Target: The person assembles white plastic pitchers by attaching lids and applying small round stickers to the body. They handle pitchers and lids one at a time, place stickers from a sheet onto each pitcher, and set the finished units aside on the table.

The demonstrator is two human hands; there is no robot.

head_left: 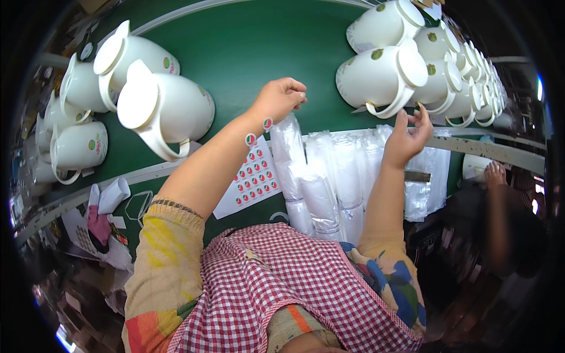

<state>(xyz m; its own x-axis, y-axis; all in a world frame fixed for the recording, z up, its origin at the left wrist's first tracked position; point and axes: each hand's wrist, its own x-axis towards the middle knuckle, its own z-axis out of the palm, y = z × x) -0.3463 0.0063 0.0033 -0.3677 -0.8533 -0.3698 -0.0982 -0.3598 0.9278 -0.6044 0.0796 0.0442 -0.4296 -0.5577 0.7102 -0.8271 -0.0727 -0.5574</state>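
**white pitchers toward both ends of the green worktop**

by the worktop's near edge lie a sheet of round stickers and clear plastic bags. beyond the bags, the right hand spreads its bent fingers beside a right-end pitcher's handle; whether they touch, i can't tell. the left hand is half curled, its contents unclear, two stickers on that arm.

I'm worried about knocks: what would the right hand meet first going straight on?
The right hand would probably meet a white pitcher just beyond its fingers; depth is unclear, so they may already touch.
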